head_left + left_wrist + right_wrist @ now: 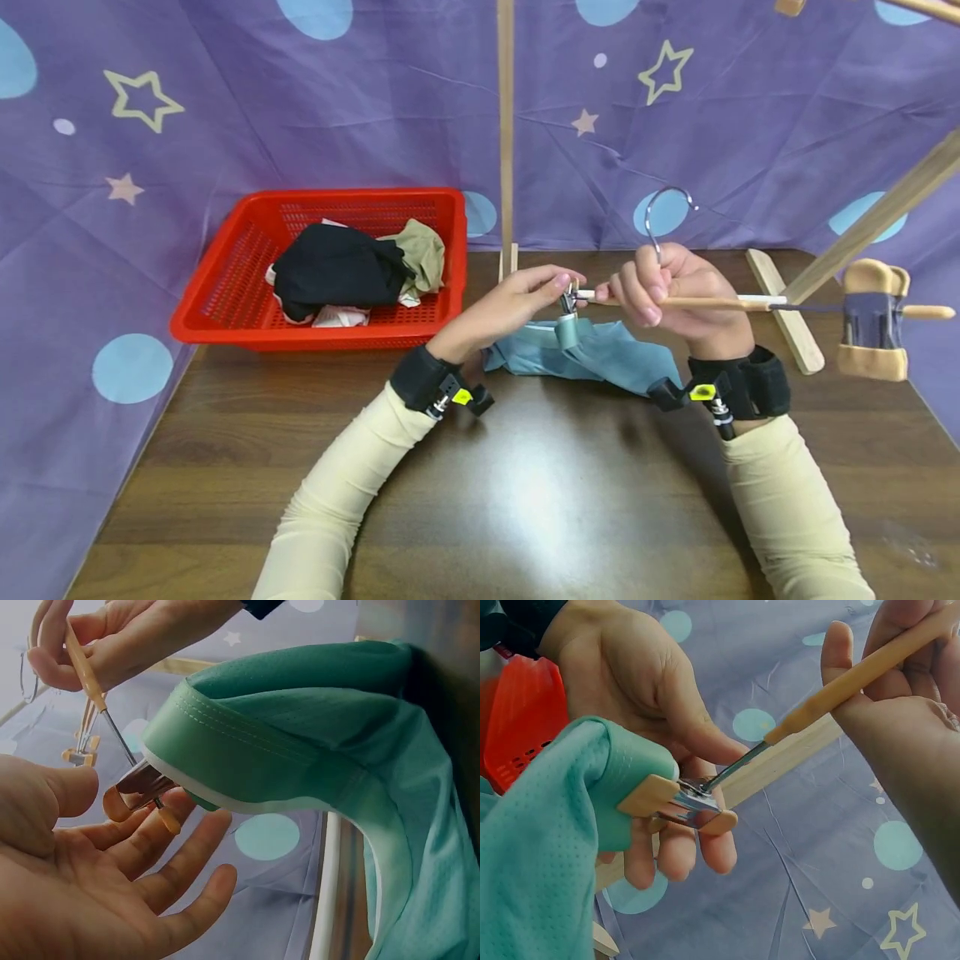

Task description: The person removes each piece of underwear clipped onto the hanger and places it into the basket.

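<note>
My right hand grips the tan-coated bar of a metal clip hanger, its hook rising above the fingers. The hanger's left clip is on the edge of a teal garment's waistband. Around that clip is my left hand, thumb apart from it and fingers loosely spread, some behind the clip's tan tips. Below the hands, the teal garment hangs down to the table. The hanger's other clip stands out at the right with no cloth in it.
A red plastic basket at the left holds a black garment, an olive one and some white cloth. Wooden rack posts and a foot piece stand behind and right. A purple patterned curtain surrounds the table.
</note>
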The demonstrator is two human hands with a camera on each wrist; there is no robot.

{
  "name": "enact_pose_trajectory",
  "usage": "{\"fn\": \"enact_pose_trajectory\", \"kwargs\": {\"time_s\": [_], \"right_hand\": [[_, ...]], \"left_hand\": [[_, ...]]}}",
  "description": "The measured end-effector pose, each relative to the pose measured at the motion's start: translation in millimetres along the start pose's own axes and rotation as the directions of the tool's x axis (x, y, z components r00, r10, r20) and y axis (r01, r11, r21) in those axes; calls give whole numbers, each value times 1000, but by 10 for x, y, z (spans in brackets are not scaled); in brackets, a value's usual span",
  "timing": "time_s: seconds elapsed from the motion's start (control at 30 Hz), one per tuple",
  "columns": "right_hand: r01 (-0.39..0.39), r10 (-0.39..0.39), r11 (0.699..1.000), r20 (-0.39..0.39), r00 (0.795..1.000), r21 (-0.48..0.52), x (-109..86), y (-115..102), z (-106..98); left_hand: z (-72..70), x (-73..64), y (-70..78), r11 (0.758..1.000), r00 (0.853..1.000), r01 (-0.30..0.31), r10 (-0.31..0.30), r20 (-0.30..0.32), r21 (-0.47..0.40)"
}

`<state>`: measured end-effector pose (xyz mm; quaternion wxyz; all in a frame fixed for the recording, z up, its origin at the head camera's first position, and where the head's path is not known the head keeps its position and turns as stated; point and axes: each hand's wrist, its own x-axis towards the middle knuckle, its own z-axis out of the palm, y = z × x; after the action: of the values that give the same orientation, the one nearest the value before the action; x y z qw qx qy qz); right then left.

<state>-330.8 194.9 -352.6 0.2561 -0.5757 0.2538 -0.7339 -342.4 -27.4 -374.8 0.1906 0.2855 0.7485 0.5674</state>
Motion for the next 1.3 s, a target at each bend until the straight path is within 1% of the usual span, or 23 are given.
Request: {"fn": "enact_pose_trajectory", "kwargs": {"time_s": [0.1,0.17,0.27,0.4,0.53,0.63,0.77,0.93,1.1,1.3], "right_hand": [[-18,18,1000,-16,1000,-11,-15,-25,-8],[-33,32,999,-30,999,-23,-26,-47,-25],[-64,62,998,-71,996,-29,-45,-81,-53],[-91,90,996,-153,984,0,-48,-108,-57],[-81,99,993,-251,963,82,-26,-117,-30],[-53,97,987,-295,951,155,-12,-128,-18],[-45,105,978,-297,949,202,-15,-156,-12],[-89,146,975,-280,949,205,-10,-191,9],[-133,186,968,-251,950,212,-1,-209,32],[-154,203,964,-227,952,218,-8,-232,61]], "left_hand": [[-12,5,1,997,1000,15,-16,-9,-81],[-30,7,6,994,999,13,-17,-34,-106],[-81,5,15,997,995,7,-14,-94,-71],[-160,-4,29,1000,988,8,-13,-154,-29],[-202,-20,50,999,983,11,-18,-184,-35],[-212,-33,66,999,981,7,-13,-193,-32],[-212,-53,88,1000,982,4,-9,-188,-28],[-213,-76,101,1000,982,-1,-1,-189,-12],[-207,-67,74,1000,981,-20,24,-190,24],[-179,-51,54,999,981,-31,36,-188,25]]}}
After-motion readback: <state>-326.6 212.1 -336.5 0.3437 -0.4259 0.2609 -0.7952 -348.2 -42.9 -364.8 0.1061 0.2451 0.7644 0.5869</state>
